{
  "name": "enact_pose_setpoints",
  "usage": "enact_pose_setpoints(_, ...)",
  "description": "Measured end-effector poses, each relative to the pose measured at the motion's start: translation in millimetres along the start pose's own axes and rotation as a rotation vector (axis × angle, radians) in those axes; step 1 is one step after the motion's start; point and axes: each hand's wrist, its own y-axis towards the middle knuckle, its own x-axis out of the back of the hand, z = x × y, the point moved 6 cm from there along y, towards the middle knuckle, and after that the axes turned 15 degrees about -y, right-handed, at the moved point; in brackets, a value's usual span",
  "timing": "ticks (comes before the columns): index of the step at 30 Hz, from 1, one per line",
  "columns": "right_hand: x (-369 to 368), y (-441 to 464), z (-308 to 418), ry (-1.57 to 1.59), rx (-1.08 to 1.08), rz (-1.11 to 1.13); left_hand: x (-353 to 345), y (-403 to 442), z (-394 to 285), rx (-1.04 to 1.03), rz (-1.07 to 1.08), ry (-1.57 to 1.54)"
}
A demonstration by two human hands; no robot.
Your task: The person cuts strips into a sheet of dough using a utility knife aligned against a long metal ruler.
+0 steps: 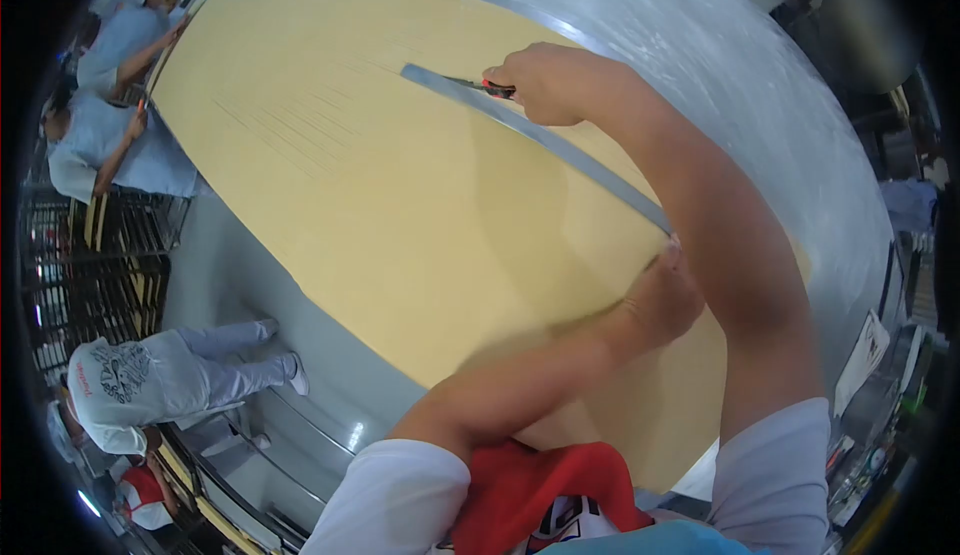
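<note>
A large, flat pale-yellow sheet (pixel 400 255) with several thin lines across its far part lies in front of me. A long metal straightedge (pixel 560 147) rests slantwise on it. My left hand (pixel 665 295) is closed at the near end of the straightedge, its fingers partly hidden by my right forearm. Farther out, my right hand (pixel 545 85) grips a knife (pixel 497 89) with a black and red handle. Its thin dark blade points left, close beside the far end of the straightedge.
The sheet lies on a shiny metal table (pixel 700 30) with whitish smears. Two people (pixel 130 95) stand at the far left edge. Another person (pixel 150 380) in white is at lower left, near dark racks (pixel 90 275). Assorted items (pixel 890 405) line the right side.
</note>
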Motion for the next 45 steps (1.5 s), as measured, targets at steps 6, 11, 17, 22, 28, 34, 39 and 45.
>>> enact_pose_setpoints(6,-40,-97,-38,-0.009,-0.014,0.028,17,4,-37,-0.066,0.063,0.734)
enact_pose_setpoints(11,-90,-188,-79,0.043,-0.007,0.015,24,1,-50,-0.148,-0.038,0.684)
enact_pose_setpoints(17,-142,-290,-122,0.078,-0.030,-0.018,32,5,-71,-0.059,-0.061,0.826)
enact_pose_setpoints(22,-172,-367,-151,0.113,-0.076,0.017,18,25,-73,0.192,-0.156,1.003)
enact_pose_setpoints(28,-223,-447,-185,0.068,-0.098,0.022,9,68,-85,0.774,0.058,1.000)
enact_pose_setpoints(34,-250,-497,-209,0.033,-0.112,-0.003,-8,88,-89,0.406,0.090,1.265)
enact_pose_setpoints(39,-258,-502,-218,0.127,-0.122,-0.004,-74,147,-107,-0.224,0.824,1.100)
enact_pose_setpoints(45,-268,-512,-218,0.087,-0.126,-0.107,-126,147,-111,-0.450,1.236,1.108)
